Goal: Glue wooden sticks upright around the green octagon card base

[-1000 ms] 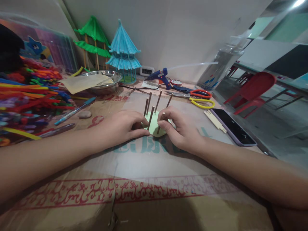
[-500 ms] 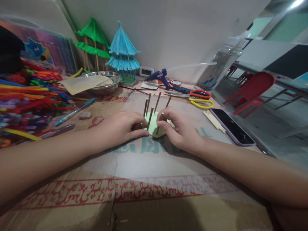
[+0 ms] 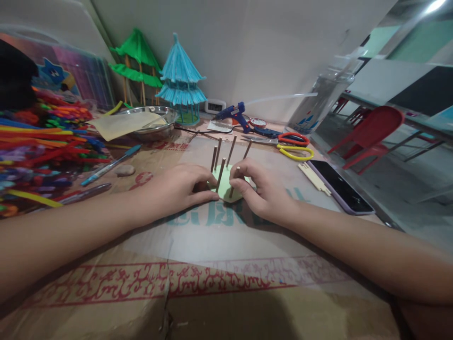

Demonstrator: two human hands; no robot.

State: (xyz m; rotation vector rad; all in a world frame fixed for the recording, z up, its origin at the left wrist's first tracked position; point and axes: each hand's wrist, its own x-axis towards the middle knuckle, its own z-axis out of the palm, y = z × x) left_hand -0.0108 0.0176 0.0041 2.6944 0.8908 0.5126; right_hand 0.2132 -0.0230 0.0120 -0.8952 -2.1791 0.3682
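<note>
A small light green base (image 3: 225,185) lies on a pale sheet, with several thin brown wooden sticks (image 3: 231,150) standing up from it. My left hand (image 3: 187,185) rests at the base's left edge, thumb and forefinger closed on it beside the front left stick (image 3: 221,174). On the right side, my right hand (image 3: 260,186) pinches another stick (image 3: 232,190) between thumb and forefinger. That stick's foot touches the base, and the fingers partly cover its middle. The sticks lean slightly.
Behind stand a blue pavilion model (image 3: 182,71), a green one (image 3: 138,52), a metal bowl (image 3: 166,115) and a glue gun (image 3: 233,112). Scissors (image 3: 295,152), loose pale sticks (image 3: 314,178) and a phone (image 3: 339,186) lie right. Colourful pipe cleaners (image 3: 38,146) and pens (image 3: 111,165) lie left.
Both hands keep their hold at the base and stick. The whole view has shifted very slightly; nothing else has visibly moved.
</note>
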